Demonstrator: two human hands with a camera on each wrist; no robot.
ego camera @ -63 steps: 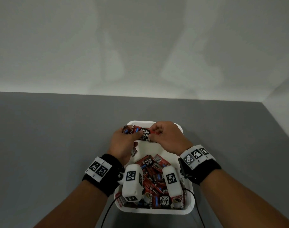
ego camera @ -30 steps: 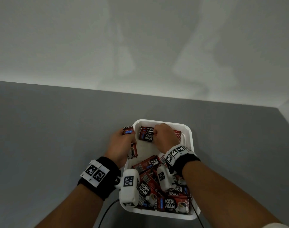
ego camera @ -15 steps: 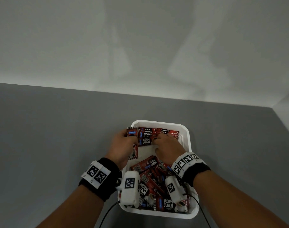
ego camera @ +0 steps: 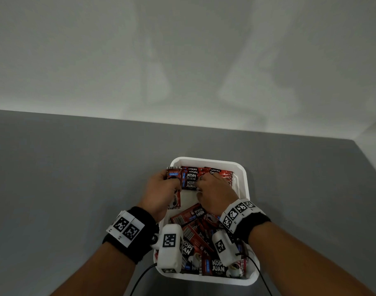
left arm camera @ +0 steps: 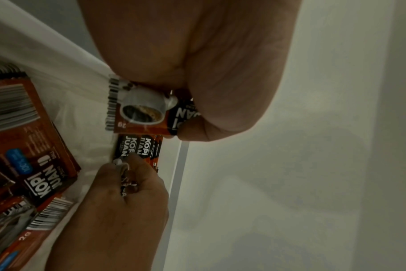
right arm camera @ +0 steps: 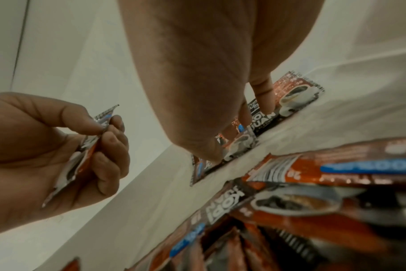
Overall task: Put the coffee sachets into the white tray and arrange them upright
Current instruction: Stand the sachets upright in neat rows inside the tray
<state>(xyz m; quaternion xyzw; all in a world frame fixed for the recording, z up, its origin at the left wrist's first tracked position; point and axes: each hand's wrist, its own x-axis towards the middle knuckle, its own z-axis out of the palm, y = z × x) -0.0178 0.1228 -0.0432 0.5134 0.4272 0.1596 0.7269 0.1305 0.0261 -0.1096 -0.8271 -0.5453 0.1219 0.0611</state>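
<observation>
Seen from the head camera: a white tray (ego camera: 243,174) on a grey table (ego camera: 76,178), with a short row of red coffee sachets (ego camera: 191,178) standing on edge against its far wall and a loose pile of sachets (ego camera: 195,238) lying flat and crossed at the near end. Left hand (ego camera: 161,195) closed around one spare sachet (ego camera: 174,189) at the tray's left rim, apparently kept ready as the next to join the row. Right hand (ego camera: 215,195) bent down over the row, fingers among the packs, probably to stop them toppling. From the left wrist: held sachet (left arm camera: 146,111) pinched between thumb and fingers, printed coffee cup and black name panel showing, with the standing packs (left arm camera: 137,148) just beyond, steadied by the other hand (left arm camera: 118,210). From the right wrist: fingertips (right arm camera: 262,95) pressing on the upright packs (right arm camera: 267,117), bent rather than closed around any one of them; left hand (right arm camera: 46,150) beside, gripping its crinkled foil sachet (right arm camera: 86,146). Bulk of the sachets judged not yet stood up.
</observation>
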